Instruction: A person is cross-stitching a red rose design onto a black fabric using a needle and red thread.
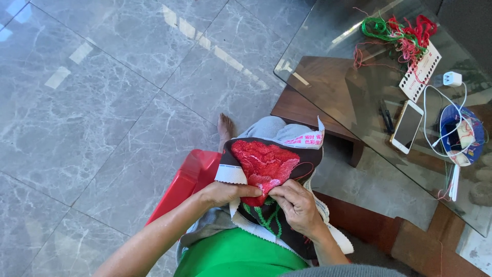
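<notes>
Both pinching the embroidery cloth [264, 169], my left hand [225, 193] and right hand [296, 205] could snag its red stitches.

Open grey marble floor [102, 102] lies left and ahead of the lap. To the right, the glass table [328, 46] edge stands near, its top crowded with thread bundle [405, 31], phone [407, 126], charger cable [435, 110]. Red stool [187, 179] sits just beside the left forearm.
</notes>
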